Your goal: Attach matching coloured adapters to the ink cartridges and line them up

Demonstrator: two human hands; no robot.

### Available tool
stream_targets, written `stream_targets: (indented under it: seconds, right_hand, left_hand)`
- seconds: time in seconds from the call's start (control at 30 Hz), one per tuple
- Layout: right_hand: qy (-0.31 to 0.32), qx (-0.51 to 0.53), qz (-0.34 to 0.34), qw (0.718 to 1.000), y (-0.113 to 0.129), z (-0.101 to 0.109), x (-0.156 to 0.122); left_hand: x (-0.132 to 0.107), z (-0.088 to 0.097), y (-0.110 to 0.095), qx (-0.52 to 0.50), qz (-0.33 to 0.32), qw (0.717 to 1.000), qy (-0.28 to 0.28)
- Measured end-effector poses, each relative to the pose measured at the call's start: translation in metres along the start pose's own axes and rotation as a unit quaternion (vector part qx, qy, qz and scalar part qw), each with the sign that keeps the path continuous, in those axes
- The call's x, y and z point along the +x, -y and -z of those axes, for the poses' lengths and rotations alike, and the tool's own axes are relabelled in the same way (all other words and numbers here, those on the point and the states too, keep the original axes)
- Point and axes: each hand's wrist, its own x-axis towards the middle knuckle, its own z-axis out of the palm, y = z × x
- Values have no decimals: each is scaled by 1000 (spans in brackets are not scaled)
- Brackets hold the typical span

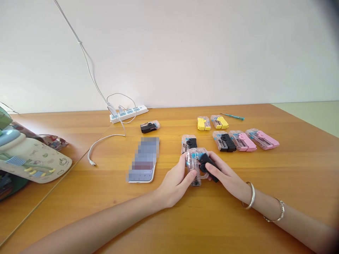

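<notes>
Both hands hold a clear plastic gadget (194, 160) with a black hinged part (209, 167) swung out at an angle. My left hand (176, 181) is closed on the clear body, thumb on its front. My right hand (225, 174) grips the black part, with the thumb lying along it. Just behind the held gadget lies a similar clear-and-black one (190, 141), partly hidden. To the right sit another black one (224, 141) and two pink ones (243, 141), (262, 139) in a row. Their exact kind does not show.
Two yellow gadgets (203, 123), (219, 122) and a thin blue screwdriver (233, 116) lie farther back. A black gadget (149, 126) is left of them. A phone (143, 160), white cable (107, 135), power strip (129, 114) and patterned bottle (34, 158) occupy the left side.
</notes>
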Motion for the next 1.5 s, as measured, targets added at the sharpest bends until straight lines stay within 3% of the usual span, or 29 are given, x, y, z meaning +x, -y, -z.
stream_targets:
  seconds: [0.13,0.3,0.5,0.57,0.67,0.77,0.83,0.97,1.1,1.2,1.33,1.5]
  right_hand:
    - [-67,-5,18,998,0,1,1]
    - [-30,-26,22,999,-3,-3,-2]
    - [-29,-86,69,994,-5,-1,0]
    - [-32,-179,125,975,-4,3,0]
    - [2,-337,209,918,1,9,-1]
    - [30,-451,261,853,5,14,0]
    - [19,-489,285,824,7,17,1]
    - [-19,-488,320,812,6,21,3]
    - [-99,-495,357,786,6,29,4]
    - [-147,-519,319,779,5,39,9]
    - [-195,-575,281,743,1,52,18]
    - [-181,-626,250,716,-2,53,20]
  left_hand:
    - [-1,-2,0,60,-37,997,20]
    - [-1,-4,3,115,-10,993,36]
    - [0,-4,4,30,3,1000,4]
    - [1,-3,3,-28,7,1000,-6]
    - [2,-3,3,-82,3,997,2]
    - [3,-2,4,-87,0,996,16]
    - [4,-3,4,-59,0,998,13]
    - [1,-4,2,92,-30,994,-50]
    - [-1,-6,3,282,-141,945,-83]
    - [1,-6,9,363,-160,915,-70]
    - [5,-4,16,410,-154,897,-61]
    - [2,-3,7,382,-161,909,-50]
